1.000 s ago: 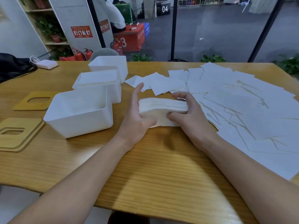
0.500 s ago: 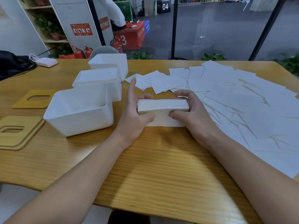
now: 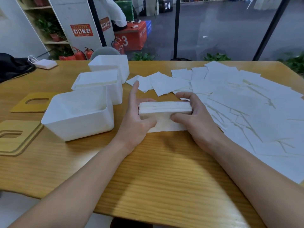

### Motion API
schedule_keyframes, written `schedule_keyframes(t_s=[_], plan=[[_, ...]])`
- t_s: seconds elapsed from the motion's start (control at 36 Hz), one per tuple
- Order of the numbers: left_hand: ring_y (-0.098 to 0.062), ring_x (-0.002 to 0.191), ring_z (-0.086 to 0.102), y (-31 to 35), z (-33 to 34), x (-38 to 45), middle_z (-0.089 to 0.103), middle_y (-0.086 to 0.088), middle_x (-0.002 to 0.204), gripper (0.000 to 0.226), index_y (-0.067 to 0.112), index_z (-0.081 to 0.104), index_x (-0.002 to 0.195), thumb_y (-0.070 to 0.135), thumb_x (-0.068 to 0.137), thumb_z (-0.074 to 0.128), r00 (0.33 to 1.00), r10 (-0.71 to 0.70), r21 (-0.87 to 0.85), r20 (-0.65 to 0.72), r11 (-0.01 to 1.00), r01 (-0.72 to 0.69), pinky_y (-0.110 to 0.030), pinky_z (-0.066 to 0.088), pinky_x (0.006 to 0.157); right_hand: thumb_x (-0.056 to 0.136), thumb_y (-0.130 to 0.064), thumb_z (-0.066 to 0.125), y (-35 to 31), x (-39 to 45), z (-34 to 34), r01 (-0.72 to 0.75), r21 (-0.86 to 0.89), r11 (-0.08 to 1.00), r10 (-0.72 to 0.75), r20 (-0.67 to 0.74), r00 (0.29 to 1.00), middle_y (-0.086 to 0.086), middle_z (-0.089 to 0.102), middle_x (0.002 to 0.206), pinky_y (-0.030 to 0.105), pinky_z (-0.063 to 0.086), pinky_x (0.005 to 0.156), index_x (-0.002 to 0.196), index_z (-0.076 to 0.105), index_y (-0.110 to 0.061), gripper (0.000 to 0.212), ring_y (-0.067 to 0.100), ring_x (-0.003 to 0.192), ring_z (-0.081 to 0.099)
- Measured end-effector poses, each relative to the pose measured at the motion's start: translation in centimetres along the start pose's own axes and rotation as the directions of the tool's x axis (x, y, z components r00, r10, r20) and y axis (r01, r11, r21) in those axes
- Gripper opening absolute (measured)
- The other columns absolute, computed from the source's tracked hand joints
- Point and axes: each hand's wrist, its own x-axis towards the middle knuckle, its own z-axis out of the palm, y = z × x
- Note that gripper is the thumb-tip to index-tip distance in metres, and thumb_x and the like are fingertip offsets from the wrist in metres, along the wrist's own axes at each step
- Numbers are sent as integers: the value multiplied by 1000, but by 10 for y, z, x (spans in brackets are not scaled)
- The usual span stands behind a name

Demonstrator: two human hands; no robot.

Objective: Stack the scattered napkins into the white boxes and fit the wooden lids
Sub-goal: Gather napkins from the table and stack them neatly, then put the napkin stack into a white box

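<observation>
A thick stack of white napkins (image 3: 165, 107) is held just above the table between both hands. My left hand (image 3: 136, 119) grips its left end, thumb under the front, index finger pointing up. My right hand (image 3: 195, 119) grips its right end with fingers curled over the far edge. One napkin (image 3: 166, 125) lies flat below the stack. An empty white box (image 3: 77, 116) stands left of my left hand. Behind it a second box (image 3: 98, 84) is filled with napkins, and a third box (image 3: 110, 65) stands further back. Two wooden lids (image 3: 30, 104) (image 3: 14, 137) lie at far left.
Loose napkins (image 3: 238, 99) cover the right half of the wooden table (image 3: 156, 170). A white charger (image 3: 45, 64) and a black bag (image 3: 11, 68) sit at the far left corner. Glass panels and black posts rise behind the table.
Both hands have lifted the stack slightly and squared it; the stack now looks tighter and more even. The view has shifted a little.
</observation>
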Motion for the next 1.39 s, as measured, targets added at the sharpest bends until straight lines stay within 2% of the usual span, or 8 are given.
schedule_keyframes(t_s=[0.11,0.53,0.72,0.81,0.86,1.03,1.31,1.39], plan=[[-44,110,64,0,1,1,67,-2,131,116,53,18,166,-2,76,66,1000,18,-24,14,1000,-18,-57,58,90,76,-18,79,1,0,-1,15,-4,1000,-15,7,1000,-5,70,119,45,59,91,129,60,-43,62,22,102,72],[-2,138,53,-2,-3,-2,54,23,152,84,50,46,156,15,90,85,1000,0,131,0,991,0,-34,48,115,82,-20,80,-5,-7,-12,-27,-88,996,31,51,998,2,75,115,62,57,97,128,60,-41,55,32,104,72],[-8,98,71,14,-7,-14,75,23,110,67,41,57,151,16,94,85,999,-11,55,-35,998,13,-25,58,84,95,-8,77,-17,-25,-24,-55,-43,998,56,32,998,2,82,111,52,61,100,121,73,-18,28,22,105,79],[-14,100,74,17,-12,-19,76,12,112,71,52,47,154,30,97,83,996,-65,63,-53,996,68,-45,63,85,96,-10,79,-24,-30,-26,-86,40,995,86,17,996,11,81,107,56,62,97,119,75,-15,25,30,101,79],[-20,104,78,17,-16,-26,81,1,113,79,52,32,162,36,100,79,992,-124,72,-22,989,126,-50,61,97,96,-13,80,-28,-33,-24,-124,59,991,123,10,992,10,82,105,50,63,92,124,72,-17,29,30,98,80],[-26,93,80,24,-22,-44,83,-4,104,76,39,29,162,25,104,75,974,-218,-18,-54,976,218,-36,65,70,99,-20,78,-31,-47,-14,-246,45,968,243,54,968,14,74,117,42,68,75,131,46,-22,46,27,96,79],[-17,79,72,34,-57,-92,80,6,94,45,31,35,141,15,110,63,977,-213,-81,18,973,214,-36,64,85,102,-14,71,-41,-74,-9,31,-204,979,9,194,981,-2,61,123,49,68,73,104,63,-21,11,21,82,69],[-40,107,74,38,-71,-104,80,-8,116,33,36,40,131,15,113,58,977,-209,-110,32,971,211,-52,62,99,104,-16,70,-48,-76,2,41,-177,983,-4,205,979,2,61,127,44,67,73,108,67,-22,8,19,85,71]])
